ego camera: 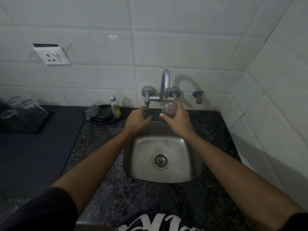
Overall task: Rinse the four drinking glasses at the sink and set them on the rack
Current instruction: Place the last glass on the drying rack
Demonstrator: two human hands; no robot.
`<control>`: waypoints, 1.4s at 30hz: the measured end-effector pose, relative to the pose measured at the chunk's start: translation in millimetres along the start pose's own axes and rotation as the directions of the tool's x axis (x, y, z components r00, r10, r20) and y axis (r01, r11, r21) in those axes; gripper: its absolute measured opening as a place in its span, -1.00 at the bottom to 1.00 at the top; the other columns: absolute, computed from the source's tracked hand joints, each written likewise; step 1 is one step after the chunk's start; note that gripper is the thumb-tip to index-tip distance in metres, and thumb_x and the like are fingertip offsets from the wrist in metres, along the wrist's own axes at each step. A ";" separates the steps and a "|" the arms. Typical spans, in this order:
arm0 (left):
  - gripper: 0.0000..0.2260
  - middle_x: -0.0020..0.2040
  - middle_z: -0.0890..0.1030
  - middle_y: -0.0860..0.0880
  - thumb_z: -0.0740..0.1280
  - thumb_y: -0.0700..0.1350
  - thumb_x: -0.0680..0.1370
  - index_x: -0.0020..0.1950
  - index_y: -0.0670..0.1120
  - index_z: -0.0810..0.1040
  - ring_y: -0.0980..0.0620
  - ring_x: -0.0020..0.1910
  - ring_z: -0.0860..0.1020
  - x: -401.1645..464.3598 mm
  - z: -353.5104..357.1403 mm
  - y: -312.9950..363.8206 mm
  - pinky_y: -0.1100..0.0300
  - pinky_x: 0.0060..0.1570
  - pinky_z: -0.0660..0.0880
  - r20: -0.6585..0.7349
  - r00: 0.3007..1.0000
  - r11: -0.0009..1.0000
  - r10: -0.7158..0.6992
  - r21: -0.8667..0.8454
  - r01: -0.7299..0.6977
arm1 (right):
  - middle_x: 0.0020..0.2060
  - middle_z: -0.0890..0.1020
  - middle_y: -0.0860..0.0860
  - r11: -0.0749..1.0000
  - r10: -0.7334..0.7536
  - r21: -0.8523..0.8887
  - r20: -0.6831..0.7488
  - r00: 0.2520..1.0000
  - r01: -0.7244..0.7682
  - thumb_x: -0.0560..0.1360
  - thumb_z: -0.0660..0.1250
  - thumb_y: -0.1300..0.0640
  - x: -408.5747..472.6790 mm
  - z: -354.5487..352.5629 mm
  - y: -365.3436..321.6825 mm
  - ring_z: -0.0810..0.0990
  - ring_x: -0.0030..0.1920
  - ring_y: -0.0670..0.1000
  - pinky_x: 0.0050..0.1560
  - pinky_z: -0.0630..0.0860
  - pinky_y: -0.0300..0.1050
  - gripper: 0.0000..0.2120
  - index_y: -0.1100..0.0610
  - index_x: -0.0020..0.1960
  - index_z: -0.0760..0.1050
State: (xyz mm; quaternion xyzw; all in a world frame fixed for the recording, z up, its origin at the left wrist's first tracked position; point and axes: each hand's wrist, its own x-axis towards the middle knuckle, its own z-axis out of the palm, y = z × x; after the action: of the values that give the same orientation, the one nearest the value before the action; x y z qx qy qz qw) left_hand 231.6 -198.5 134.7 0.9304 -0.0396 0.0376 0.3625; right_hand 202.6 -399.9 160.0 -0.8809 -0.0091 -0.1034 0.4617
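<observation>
Dim counter (103, 164); rack (20, 124) glasses (25, 107) indistinct, edge-cropped.

Rack (20, 120) left of sink (164, 174), tap (165, 85) behind

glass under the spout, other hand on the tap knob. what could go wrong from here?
1. The right hand alone holds the wet glass over the steel sink; a slip could break it.
2. The glass rim sits close to the spout; lifting could knock it.
3. The left hand at the knob may open flow hard, splashing.
</observation>
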 end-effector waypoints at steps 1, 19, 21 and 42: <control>-0.56 0.07 0.71 -0.09 0.43 0.03 0.51 0.35 -0.08 0.57 -0.09 0.03 0.67 -0.3 0.0 0.0 -0.06 0.09 0.63 -0.003 1.000 1.000 0.004 -0.002 -0.004 | 0.10 0.66 -0.10 1.000 -0.001 -0.012 0.007 1.000 0.002 0.41 0.60 -0.14 -1.0 0.3 0.5 0.66 0.09 -0.06 0.16 0.64 0.02 -0.35 0.01 0.36 0.40; -0.53 0.17 0.72 -0.07 0.38 0.08 0.49 0.35 -0.08 0.60 -0.03 0.13 0.68 -56.2 -44.0 -64.6 0.05 0.14 0.61 -0.140 0.976 0.985 -0.169 0.000 0.171 | 0.02 0.66 -0.14 0.989 -0.150 0.047 0.232 0.961 0.143 0.40 0.60 -0.16 -17.7 72.5 -25.4 0.64 0.02 -0.13 0.04 0.58 -0.15 -0.47 0.00 0.23 0.47; -0.52 0.18 0.72 -0.05 0.35 0.09 0.48 0.36 -0.07 0.60 -0.02 0.13 0.68 -68.4 -59.8 -83.6 0.05 0.13 0.61 -0.169 0.962 0.976 -0.214 0.012 0.219 | 0.04 0.65 -0.13 0.982 -0.180 0.103 0.289 0.940 0.156 0.41 0.61 -0.13 -14.0 94.2 -40.8 0.62 0.04 -0.15 0.04 0.54 -0.23 -0.45 0.02 0.26 0.47; -0.43 0.38 0.54 -0.30 0.42 -0.06 0.51 0.47 -0.26 0.45 -0.30 0.36 0.50 -89.1 -232.8 -386.9 -0.13 0.38 0.44 -0.335 0.797 0.820 -0.503 0.108 0.562 | 0.11 0.64 0.00 0.933 -0.351 0.277 0.545 0.762 0.232 0.34 0.69 0.01 48.7 489.2 -238.3 0.61 0.11 -0.03 0.00 0.46 -0.46 -0.45 0.10 0.24 0.57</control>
State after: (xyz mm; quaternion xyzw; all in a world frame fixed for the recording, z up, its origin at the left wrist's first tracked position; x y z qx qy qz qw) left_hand 172.4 247.3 37.0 0.9193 0.2827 0.0740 0.2638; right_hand 308.6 131.8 92.6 -0.8082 -0.2981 0.1037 0.4972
